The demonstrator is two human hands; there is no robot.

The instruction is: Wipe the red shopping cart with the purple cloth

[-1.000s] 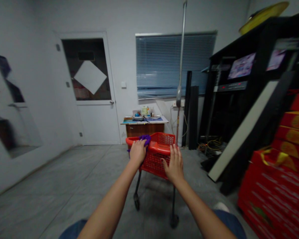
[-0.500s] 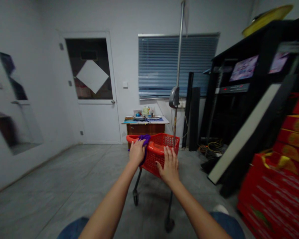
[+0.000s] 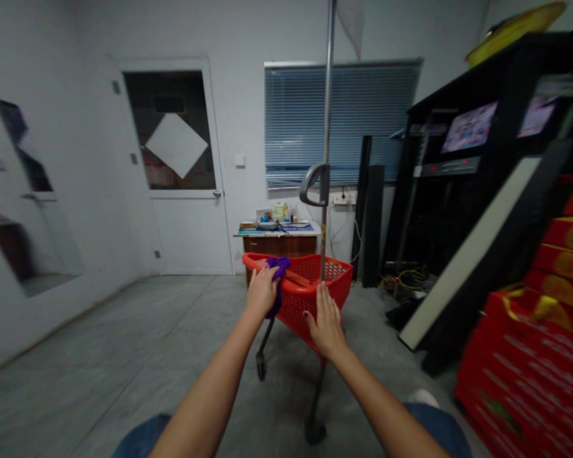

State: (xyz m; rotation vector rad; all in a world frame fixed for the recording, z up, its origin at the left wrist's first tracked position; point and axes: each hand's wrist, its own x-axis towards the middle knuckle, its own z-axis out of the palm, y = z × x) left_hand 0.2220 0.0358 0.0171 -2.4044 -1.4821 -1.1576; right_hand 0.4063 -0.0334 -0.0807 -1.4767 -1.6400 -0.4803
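Observation:
In front of me stands a red plastic shopping cart (image 3: 296, 312) with a perforated basket, a grey handle and thin legs on casters. A tall metal pole (image 3: 328, 114) rises from its right side, bearing a grey looped grip (image 3: 314, 184). My left hand (image 3: 262, 289) is closed over a purple cloth (image 3: 279, 270), pressing it on the basket's left rim. Against the right corner of the basket my right hand (image 3: 326, 324) lies with its fingers stretched out and thumb apart, holding nothing. Part of the cloth is hidden under the left hand.
Behind the cart, a small wooden desk (image 3: 286, 245) carries papers and bottles. At the right, a white board (image 3: 468, 261) leans by a black rack (image 3: 506, 76), near stacked red boxes (image 3: 520, 356). A white door (image 3: 186, 235) is at the back left; a mirror (image 3: 33, 210) hangs on the left wall.
The cart has turned, so its pole and looped grip have shifted left and the grip now shows side-on. My right hand has moved slightly with the corner; the left stays on the cloth.

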